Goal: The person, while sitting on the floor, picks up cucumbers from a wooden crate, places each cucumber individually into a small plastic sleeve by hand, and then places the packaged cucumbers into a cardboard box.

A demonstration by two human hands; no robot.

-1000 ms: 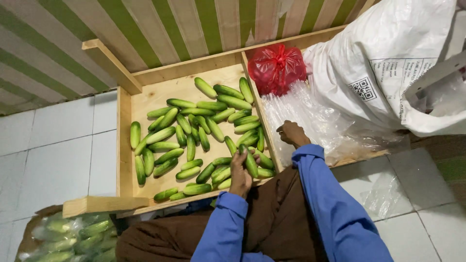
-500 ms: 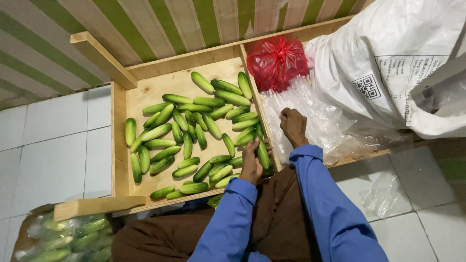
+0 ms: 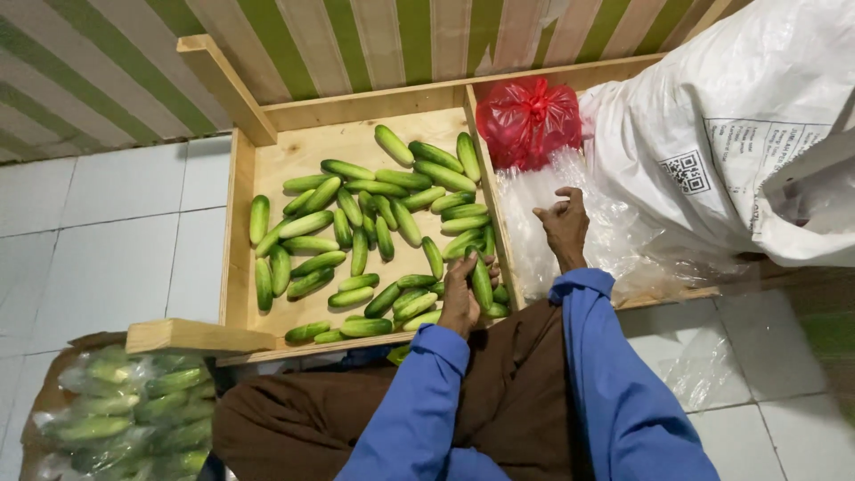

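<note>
In the wooden tray (image 3: 239, 223), the left hand (image 3: 461, 298) clenches a cucumber (image 3: 482, 283) at its near right corner. Right of the tray's divider, the right hand (image 3: 565, 227), fingers loose, touches clear plastic bags (image 3: 614, 232).

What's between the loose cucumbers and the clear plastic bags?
In the head view, a wooden divider separates the cucumbers from the clear plastic bags.

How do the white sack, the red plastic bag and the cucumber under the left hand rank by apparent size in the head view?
1. white sack, by far the largest.
2. red plastic bag.
3. cucumber under the left hand, the smallest.
All three lie at a similar distance from the camera, so the order looks reliable.
</note>
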